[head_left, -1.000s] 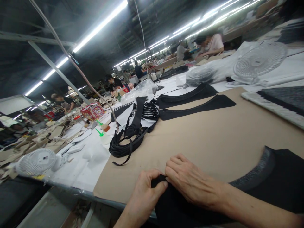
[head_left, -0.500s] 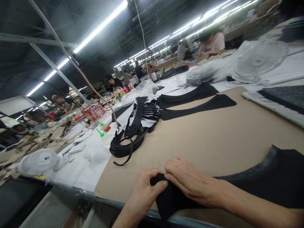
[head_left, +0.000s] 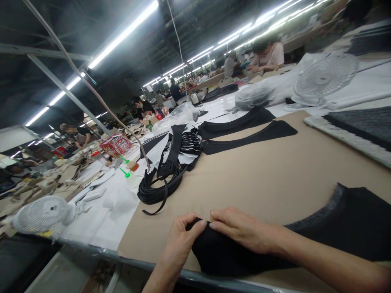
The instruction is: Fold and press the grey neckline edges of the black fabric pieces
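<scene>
Head view: The workpiece is a black fabric piece [head_left: 224, 254] at the near edge of a brown sheet [head_left: 238, 183] that covers part of the table. It extends from the hands toward the right side of the view, passing below the right forearm. A grey textured band [head_left: 320, 211] follows its curved upper edge on the right.

Left hand [head_left: 181, 236]: grasping. The thumb presses on the upper left end of the fabric, with the forefinger curled behind it. Right hand [head_left: 241, 228]: grasping the same edge, just beside the left thumb, with thumb and curled forefinger. The lower fingers are partly hidden; their contact cannot be told.

Handling (judgement): The piece is probably light and pliable, with enough body to hold a fold. It should not be fragile, and its matt face suggests little slip. The banded edge may be somewhat stiffer than the rest. Recommended hold: pinch the edge at 2 points set close together, 1 per hand, and leave the remaining length supported on the sheet.

Adjacent items: a coil of black strips [head_left: 159, 191] lies to the left; 2 curved black pieces, an upper [head_left: 238, 122] and a lower [head_left: 253, 137], lie beyond the hands.
</scene>
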Demonstrator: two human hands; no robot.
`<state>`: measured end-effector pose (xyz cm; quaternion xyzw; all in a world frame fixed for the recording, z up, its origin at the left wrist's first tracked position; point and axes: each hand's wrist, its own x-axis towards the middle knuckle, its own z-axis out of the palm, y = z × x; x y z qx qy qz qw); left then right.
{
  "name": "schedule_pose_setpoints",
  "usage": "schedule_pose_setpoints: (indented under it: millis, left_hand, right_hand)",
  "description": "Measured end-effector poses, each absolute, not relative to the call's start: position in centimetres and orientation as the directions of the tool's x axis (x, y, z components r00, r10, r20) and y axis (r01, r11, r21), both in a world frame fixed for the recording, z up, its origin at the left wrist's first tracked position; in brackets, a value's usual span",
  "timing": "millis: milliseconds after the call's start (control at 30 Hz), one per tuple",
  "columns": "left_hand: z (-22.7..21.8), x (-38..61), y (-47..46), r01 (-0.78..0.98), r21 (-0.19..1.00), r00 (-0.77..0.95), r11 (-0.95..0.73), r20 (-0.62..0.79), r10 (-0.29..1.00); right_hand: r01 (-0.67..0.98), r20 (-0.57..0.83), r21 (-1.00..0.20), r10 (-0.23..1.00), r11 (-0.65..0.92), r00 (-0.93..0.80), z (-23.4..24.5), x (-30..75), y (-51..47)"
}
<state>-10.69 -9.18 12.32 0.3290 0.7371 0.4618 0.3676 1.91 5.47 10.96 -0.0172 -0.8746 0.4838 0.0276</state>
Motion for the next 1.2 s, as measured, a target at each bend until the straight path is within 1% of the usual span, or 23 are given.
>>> schedule_pose_setpoints:
  millis: [133, 167, 233, 333, 400, 467, 500, 567, 600, 633, 667, 700, 767, 833, 1000, 1200]
  left_hand:
    - [11.9, -11.2, -9.3, 0.119, 0.930, -0.549, 0.349, -0.231, 0.803]
    - [11.7, -11.4, -9.4, 0.102, 0.930, -0.557, 0.353, -0.241, 0.795]
    - [11.0, -12.1, -9.6, 0.070, 0.924, -0.562, 0.375, -0.274, 0.781]
    - [9.4, -13.5, -10.0, 0.079, 0.906, -0.579, 0.416, -0.298, 0.759]
    - [8.3, -14.4, -10.3, 0.131, 0.893, -0.627, 0.432, -0.262, 0.733]
    - [7.5, -14.9, -10.4, 0.196, 0.873, -0.700, 0.446, -0.194, 0.687]
    - [7.2, -14.8, -10.4, 0.242, 0.858, -0.741, 0.452, -0.138, 0.657]
    - [7.2, -14.2, -10.1, 0.415, 0.784, -0.779, 0.462, 0.044, 0.625]
    - [7.3, -13.5, -9.9, 0.527, 0.719, -0.744, 0.454, 0.131, 0.655]
    - [7.5, -12.8, -9.6, 0.636, 0.639, -0.676, 0.433, 0.190, 0.712]
    - [7.8, -12.0, -9.2, 0.719, 0.572, -0.583, 0.395, 0.188, 0.790]
    - [8.0, -11.3, -8.8, 0.766, 0.534, -0.499, 0.358, 0.141, 0.855]
    - [8.4, -10.3, -8.0, 0.789, 0.518, -0.399, 0.330, 0.023, 0.917]
    - [8.5, -9.9, -7.4, 0.794, 0.509, -0.365, 0.332, -0.037, 0.930]
    - [8.4, -10.4, -6.5, 0.806, 0.508, -0.304, 0.303, -0.083, 0.949]
    - [8.2, -10.3, -6.1, 0.831, 0.493, -0.250, 0.257, -0.080, 0.965]
  right_hand:
    - [-0.065, 0.089, -0.864, 0.024, 0.499, -0.996, 11.0, 2.2, 6.1]
    - [-0.064, 0.081, -0.867, 0.014, 0.494, -0.997, 11.0, 2.5, 6.5]
    - [0.019, -0.008, -0.861, 0.023, 0.509, -1.000, 10.7, 3.4, 7.4]
    - [0.201, -0.186, -0.795, 0.086, 0.572, -0.979, 9.9, 4.8, 8.6]
    - [0.259, -0.205, -0.727, 0.158, 0.636, -0.966, 9.3, 5.4, 8.8]
    - [0.267, -0.158, -0.664, 0.219, 0.698, -0.963, 8.7, 5.6, 8.4]
    - [0.262, -0.125, -0.637, 0.238, 0.725, -0.963, 8.4, 5.6, 8.1]
    - [0.249, -0.075, -0.603, 0.256, 0.758, -0.964, 8.2, 5.5, 7.4]
    - [0.249, -0.066, -0.598, 0.263, 0.762, -0.963, 8.2, 5.3, 7.1]
    - [0.254, -0.065, -0.596, 0.270, 0.761, -0.961, 8.3, 5.1, 6.9]
    - [0.267, -0.071, -0.597, 0.282, 0.757, -0.957, 8.3, 4.9, 6.7]
    - [0.280, -0.079, -0.599, 0.293, 0.750, -0.953, 8.3, 4.7, 6.5]
    - [0.305, -0.087, -0.598, 0.319, 0.741, -0.944, 8.3, 4.4, 6.3]
    - [0.321, -0.086, -0.589, 0.338, 0.741, -0.937, 8.1, 4.0, 6.2]
    - [0.331, -0.079, -0.599, 0.358, 0.729, -0.930, 7.5, 3.5, 6.0]
    - [0.245, -0.029, -0.627, 0.292, 0.739, -0.956, 6.3, 3.8, 6.2]
